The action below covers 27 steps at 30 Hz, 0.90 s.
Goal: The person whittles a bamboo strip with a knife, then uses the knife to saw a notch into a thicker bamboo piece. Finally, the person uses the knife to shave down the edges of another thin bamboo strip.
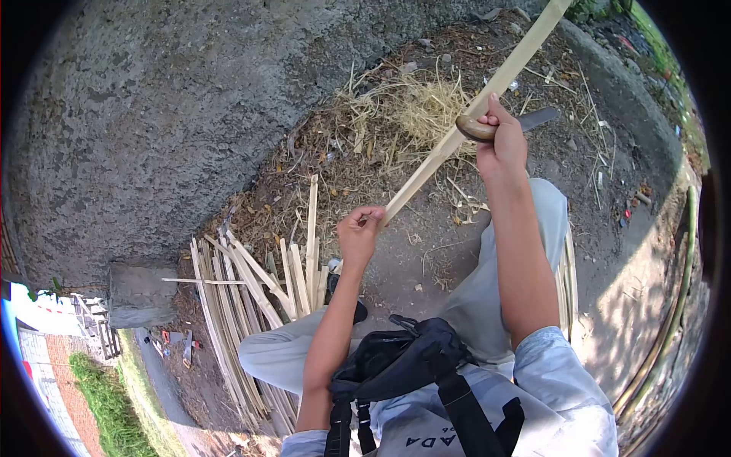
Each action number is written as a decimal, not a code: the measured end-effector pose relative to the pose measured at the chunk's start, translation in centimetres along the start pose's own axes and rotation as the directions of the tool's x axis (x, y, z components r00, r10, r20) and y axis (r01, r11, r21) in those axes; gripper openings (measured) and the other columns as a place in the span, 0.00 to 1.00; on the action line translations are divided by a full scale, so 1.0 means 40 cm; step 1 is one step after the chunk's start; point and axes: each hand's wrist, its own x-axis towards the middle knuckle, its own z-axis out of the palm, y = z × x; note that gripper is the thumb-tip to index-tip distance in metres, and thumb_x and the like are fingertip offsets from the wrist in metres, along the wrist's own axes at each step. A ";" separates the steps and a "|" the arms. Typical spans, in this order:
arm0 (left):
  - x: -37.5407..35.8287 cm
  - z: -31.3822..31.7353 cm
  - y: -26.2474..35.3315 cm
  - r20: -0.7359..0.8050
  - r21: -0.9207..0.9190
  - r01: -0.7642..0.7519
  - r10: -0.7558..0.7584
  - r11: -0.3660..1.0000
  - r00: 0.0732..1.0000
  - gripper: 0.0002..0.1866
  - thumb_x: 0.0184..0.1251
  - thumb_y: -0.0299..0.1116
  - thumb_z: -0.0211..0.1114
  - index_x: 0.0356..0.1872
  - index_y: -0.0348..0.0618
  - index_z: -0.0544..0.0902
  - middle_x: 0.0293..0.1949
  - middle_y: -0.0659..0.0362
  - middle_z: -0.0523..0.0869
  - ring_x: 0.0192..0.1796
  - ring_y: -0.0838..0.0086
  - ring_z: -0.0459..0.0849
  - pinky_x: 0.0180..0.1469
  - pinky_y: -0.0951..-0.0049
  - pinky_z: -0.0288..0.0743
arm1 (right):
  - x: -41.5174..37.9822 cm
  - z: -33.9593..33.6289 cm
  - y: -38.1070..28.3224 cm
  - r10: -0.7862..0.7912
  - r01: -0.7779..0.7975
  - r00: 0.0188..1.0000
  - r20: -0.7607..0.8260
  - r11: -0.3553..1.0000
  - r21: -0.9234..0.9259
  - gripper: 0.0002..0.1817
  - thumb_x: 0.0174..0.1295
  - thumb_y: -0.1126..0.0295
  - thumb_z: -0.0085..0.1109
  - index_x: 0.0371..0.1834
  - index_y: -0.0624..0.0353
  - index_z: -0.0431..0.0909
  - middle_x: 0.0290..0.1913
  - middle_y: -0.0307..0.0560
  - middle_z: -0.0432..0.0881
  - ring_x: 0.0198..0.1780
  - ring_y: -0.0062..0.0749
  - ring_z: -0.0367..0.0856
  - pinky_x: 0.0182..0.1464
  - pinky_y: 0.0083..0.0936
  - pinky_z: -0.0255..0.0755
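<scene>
A long pale strip of split bamboo runs slantwise from the top right down to my left hand, whose fingers pinch its lower end. My right hand is closed round the brown curved handle of a knife, close against the strip. The knife's dark blade points to the right, behind the hand. Beyond the strip, a heap of thin shavings lies on the ground.
Many split strips lie in a pile to the left of my legs, and more lie to the right. A rough grey wall fills the upper left. Long poles lie at the far right. A black bag is on my lap.
</scene>
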 end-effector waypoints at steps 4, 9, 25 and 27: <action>0.004 0.008 0.009 -0.027 0.067 -0.004 0.006 0.998 1.000 0.07 0.68 0.28 0.63 0.36 0.35 0.84 0.31 0.59 0.86 0.30 0.78 0.83 0.33 0.77 0.76 | -0.021 0.012 -0.005 -0.001 0.000 1.000 -0.021 1.000 -0.014 0.09 0.64 0.73 0.62 0.32 0.61 0.70 0.24 0.37 0.68 0.26 0.24 0.70 0.34 0.23 0.73; 0.011 0.023 0.036 -0.089 0.117 -0.019 0.029 0.993 0.996 0.07 0.69 0.28 0.61 0.32 0.37 0.82 0.28 0.61 0.85 0.30 0.81 0.78 0.37 0.78 0.73 | -0.012 0.009 -0.001 0.014 -0.013 0.999 -0.043 1.000 0.017 0.09 0.65 0.73 0.60 0.34 0.62 0.69 0.24 0.37 0.68 0.26 0.24 0.70 0.35 0.24 0.74; 0.044 -0.035 0.115 0.223 -0.792 0.180 0.003 0.583 0.975 0.05 0.70 0.32 0.59 0.34 0.46 0.76 0.37 0.63 0.81 0.46 0.65 0.86 0.50 0.59 0.83 | -0.028 0.021 0.013 -0.014 0.012 0.996 -0.082 1.000 -0.022 0.07 0.67 0.74 0.57 0.35 0.63 0.69 0.25 0.36 0.68 0.27 0.23 0.69 0.35 0.22 0.74; 0.065 -0.058 0.131 0.247 -0.873 0.204 0.042 0.444 0.968 0.04 0.70 0.31 0.59 0.34 0.46 0.76 0.37 0.62 0.81 0.46 0.64 0.87 0.47 0.60 0.85 | -0.027 0.017 0.014 -0.028 0.025 0.997 -0.077 0.999 -0.038 0.08 0.66 0.74 0.57 0.34 0.62 0.68 0.25 0.37 0.68 0.27 0.24 0.71 0.36 0.23 0.75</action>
